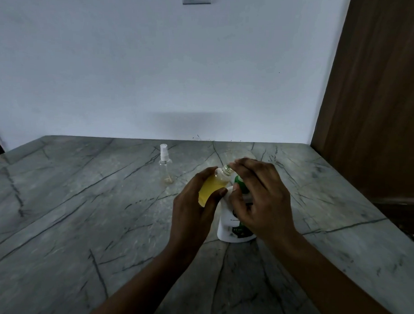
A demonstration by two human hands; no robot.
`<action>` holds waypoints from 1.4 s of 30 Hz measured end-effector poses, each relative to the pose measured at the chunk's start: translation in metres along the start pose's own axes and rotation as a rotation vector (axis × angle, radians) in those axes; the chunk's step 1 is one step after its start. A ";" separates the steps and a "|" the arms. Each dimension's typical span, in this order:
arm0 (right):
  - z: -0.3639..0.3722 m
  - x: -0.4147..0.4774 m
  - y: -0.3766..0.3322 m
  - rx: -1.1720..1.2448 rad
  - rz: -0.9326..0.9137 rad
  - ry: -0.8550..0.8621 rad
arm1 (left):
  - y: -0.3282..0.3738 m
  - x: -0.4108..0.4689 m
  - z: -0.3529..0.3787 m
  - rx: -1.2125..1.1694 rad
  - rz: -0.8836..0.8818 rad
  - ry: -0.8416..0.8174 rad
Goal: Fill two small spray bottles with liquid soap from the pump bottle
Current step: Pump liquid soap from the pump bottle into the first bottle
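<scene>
spray bottle (214,186) tilted at pump bottle (229,229) nozzle, nearly full
left hand (193,204) fingers clamped round it, right hand (261,195) fingers curled over pump head; risk of overflow onto bench (86,219)

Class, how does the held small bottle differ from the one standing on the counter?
The held bottle is mostly full of yellow liquid; the standing bottle holds only a trace at the bottom. The held bottle is uncapped and tilted in the left hand; the standing bottle is upright with its white sprayer on. Both are small and clear.
</scene>
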State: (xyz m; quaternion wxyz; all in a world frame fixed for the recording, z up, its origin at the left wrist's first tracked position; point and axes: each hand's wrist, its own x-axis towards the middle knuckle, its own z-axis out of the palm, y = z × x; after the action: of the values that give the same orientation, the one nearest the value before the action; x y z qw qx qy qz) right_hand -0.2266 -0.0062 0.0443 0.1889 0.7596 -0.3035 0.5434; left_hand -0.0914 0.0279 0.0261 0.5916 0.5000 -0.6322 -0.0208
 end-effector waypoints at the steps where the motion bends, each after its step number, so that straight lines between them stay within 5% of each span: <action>1: 0.001 -0.001 0.000 -0.003 -0.002 0.010 | 0.000 0.000 0.000 -0.002 0.002 0.001; 42: 0.005 -0.006 -0.002 -0.019 0.002 0.008 | -0.005 -0.002 -0.002 0.036 -0.004 -0.013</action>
State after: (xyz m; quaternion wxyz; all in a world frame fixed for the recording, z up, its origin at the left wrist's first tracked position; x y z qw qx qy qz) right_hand -0.2229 -0.0066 0.0365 0.1966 0.7553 -0.3086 0.5437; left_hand -0.0873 0.0274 0.0219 0.5781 0.5118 -0.6353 -0.0139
